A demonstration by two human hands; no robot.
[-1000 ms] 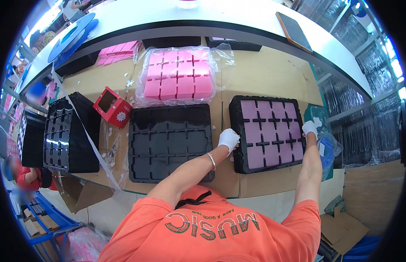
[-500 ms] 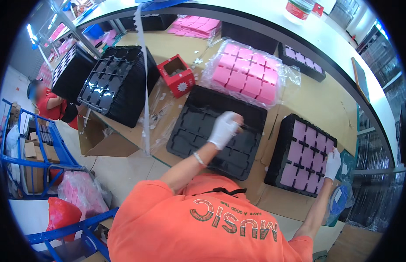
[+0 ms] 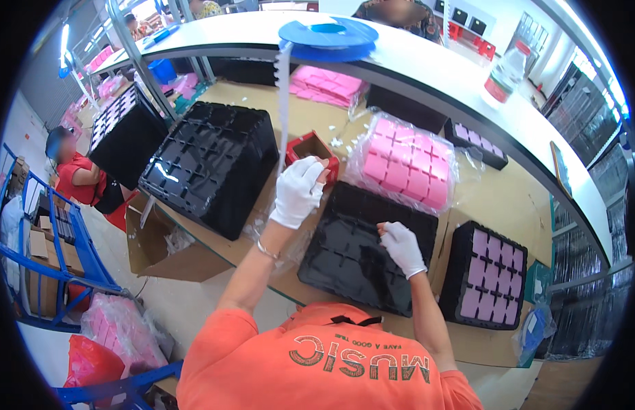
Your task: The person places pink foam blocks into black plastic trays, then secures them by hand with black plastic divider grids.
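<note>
— Both hands have shifted since a second ago: the right hand (image 3: 401, 247) has left the filled black tray (image 3: 485, 275) of purple blocks and come over the empty black tray (image 3: 364, 249).

— And the left hand (image 3: 298, 192)?

— Gone from that empty tray's right edge to the red box (image 3: 313, 152) just beyond its far left corner, fingers curled at the box's rim; whether it grips, I cannot tell.

— Right hand holding anything?

— Fingertips pinched together over a tray cell; anything between them is too small to see. Wrapped pink blocks (image 3: 407, 162) lie beyond the empty tray on the desk (image 3: 498, 198).
</note>
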